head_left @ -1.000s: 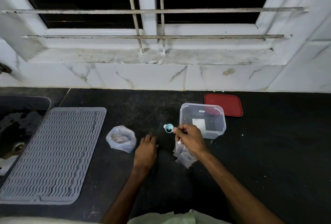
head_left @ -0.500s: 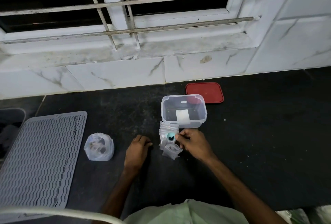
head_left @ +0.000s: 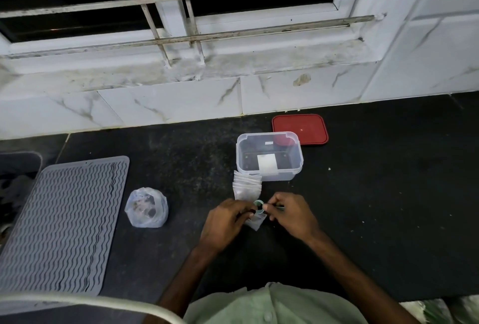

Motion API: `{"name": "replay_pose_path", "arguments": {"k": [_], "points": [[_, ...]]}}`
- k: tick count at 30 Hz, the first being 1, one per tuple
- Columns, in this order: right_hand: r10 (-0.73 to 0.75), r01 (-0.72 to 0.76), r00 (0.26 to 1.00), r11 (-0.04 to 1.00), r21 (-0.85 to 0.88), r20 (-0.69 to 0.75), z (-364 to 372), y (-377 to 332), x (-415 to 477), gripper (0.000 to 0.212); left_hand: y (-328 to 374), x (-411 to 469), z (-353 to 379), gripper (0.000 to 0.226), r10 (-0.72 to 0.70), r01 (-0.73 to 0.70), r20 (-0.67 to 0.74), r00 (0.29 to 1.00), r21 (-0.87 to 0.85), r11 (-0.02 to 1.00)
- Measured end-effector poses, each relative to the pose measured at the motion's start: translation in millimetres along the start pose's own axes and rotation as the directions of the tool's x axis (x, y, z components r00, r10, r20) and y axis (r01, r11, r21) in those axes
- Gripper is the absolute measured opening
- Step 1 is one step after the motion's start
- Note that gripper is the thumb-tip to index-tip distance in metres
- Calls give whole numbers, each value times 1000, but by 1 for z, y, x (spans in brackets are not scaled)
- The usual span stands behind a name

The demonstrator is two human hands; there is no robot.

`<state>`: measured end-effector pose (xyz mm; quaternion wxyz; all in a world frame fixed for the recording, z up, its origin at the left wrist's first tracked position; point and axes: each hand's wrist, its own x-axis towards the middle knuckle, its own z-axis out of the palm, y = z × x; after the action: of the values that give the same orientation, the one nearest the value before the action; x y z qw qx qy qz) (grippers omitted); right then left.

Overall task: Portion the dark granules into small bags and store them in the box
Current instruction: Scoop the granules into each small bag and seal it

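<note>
My right hand (head_left: 291, 213) pinches the handle of a small teal measuring scoop (head_left: 258, 207), tipped over a small clear bag (head_left: 255, 221) that my left hand (head_left: 225, 222) grips at its mouth. Just behind them a stack of small clear bags (head_left: 247, 186) lies on the black counter. A clear plastic box (head_left: 269, 156) stands open beyond the stack, a white label on its front wall. A larger clear bag with dark granules (head_left: 146, 207) sits to the left, apart from both hands.
The red lid (head_left: 300, 129) lies flat behind the box, near the white tiled wall. A grey ribbed drying mat (head_left: 62, 220) covers the counter's left side, with a sink edge (head_left: 18, 165) beyond it. A barred window is above.
My left hand has come off the counter and taken hold of a small bag. My right hand brought the scoop down over that bag. The camera view shifted left and closer.
</note>
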<state>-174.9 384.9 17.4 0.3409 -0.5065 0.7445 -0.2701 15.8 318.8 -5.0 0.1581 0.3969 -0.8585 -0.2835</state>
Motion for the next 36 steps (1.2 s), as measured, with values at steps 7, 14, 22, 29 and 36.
{"name": "replay_pose_path", "arguments": {"k": [7,14,22,29,36], "points": [[17,-18,1000,998,58,11,0,1,-7,15,-4,1,-18,19,69,-88,139,988,129,988],[39,-41,996,999,22,85,1,-1,-10,13,-4,11,-26,26,72,-118,265,962,165,979],[45,-46,997,999,13,67,10,6,-10,11,-17,7,-19,33,132,-168,305,943,97,981],[48,-53,997,997,64,67,17,5,-12,9,-22,-5,-15,12,198,-191,93,976,-74,979],[61,-60,998,995,75,-5,20,3,-10,15,-24,-9,-5,18,121,-123,-23,992,-250,961]]}}
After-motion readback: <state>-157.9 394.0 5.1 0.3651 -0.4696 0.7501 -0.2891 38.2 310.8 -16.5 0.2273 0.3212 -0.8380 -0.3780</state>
